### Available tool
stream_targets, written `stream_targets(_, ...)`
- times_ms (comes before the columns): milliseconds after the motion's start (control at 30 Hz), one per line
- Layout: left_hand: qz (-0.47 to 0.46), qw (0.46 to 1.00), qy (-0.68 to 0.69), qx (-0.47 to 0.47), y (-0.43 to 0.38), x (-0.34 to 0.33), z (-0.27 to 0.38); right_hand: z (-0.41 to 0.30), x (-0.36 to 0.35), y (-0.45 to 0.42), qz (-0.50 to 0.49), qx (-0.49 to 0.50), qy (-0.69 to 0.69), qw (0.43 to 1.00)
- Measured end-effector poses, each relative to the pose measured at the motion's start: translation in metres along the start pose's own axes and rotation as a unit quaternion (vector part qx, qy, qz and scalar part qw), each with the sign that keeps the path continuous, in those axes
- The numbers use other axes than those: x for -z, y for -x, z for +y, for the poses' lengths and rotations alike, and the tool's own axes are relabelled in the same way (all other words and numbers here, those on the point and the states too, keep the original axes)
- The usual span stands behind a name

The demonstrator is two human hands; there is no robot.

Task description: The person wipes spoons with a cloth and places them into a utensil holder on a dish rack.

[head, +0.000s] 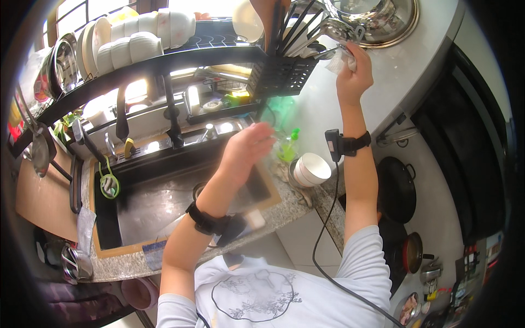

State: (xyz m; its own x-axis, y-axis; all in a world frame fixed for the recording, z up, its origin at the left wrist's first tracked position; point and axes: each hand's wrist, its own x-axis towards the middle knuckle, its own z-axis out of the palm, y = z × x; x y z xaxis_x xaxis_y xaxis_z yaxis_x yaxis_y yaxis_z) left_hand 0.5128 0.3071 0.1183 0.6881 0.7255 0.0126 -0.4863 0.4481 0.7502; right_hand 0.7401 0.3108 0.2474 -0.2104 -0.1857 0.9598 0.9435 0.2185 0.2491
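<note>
My right hand [356, 74] is raised at the top right, its fingers closed on a crumpled white cloth or paper towel [335, 61] beside the utensil holder. A metal utensil's handle [328, 53] touches or passes by the fingertips; whether it is gripped too cannot be told. My left hand [250, 149], blurred, hovers above the sink [151, 217] with nothing seen in it, its fingers extended. The black utensil basket [283, 76] holds several chopsticks, spoons and a slotted metal ladle [337, 29]. Stacked white bowls [312, 170] stand on the counter, right of my left hand.
A black dish rack [164, 61] with bowls and plates spans the sink. A green pump bottle [289, 147] stands near the bowls. A large metal lid or basin [393, 24] lies at the top right. Ladles [41, 156] hang at the left. A cable runs from my right wrist.
</note>
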Motion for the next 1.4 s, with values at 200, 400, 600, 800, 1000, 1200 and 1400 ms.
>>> stream_targets(200, -0.012, 1.0, 0.006, -0.009, 0.004, -0.003, 0.004, 0.004, -0.007, 0.004, -0.025, -0.132, 0.002, 0.991)
stream_targets(400, -0.023, 0.999, 0.002, -0.031, 0.009, -0.001, 0.002, -0.007, -0.013, 0.001, -0.021, -0.072, 0.135, 0.988)
stream_targets(600, -0.021, 1.0, 0.011, -0.01, 0.013, 0.007, -0.003, 0.004, -0.013, 0.005, -0.037, -0.095, 0.141, 0.985)
stream_targets(800, -0.017, 1.0, 0.015, 0.004, 0.014, 0.008, -0.007, 0.032, -0.014, 0.017, 0.044, -0.205, 0.123, 0.97)
stream_targets(1000, -0.019, 1.0, 0.014, 0.012, 0.017, 0.001, -0.006, 0.058, -0.005, 0.006, -0.054, -0.225, 0.11, 0.967)
stream_targets(1200, -0.029, 0.998, 0.047, 0.029, 0.014, 0.0, -0.017, 0.063, -0.012, -0.019, -0.212, -0.2, 0.096, 0.952)
stream_targets(1400, 0.006, 0.998, 0.045, 0.043, 0.018, -0.001, -0.012, 0.065, -0.032, -0.002, -0.389, -0.215, 0.059, 0.894)
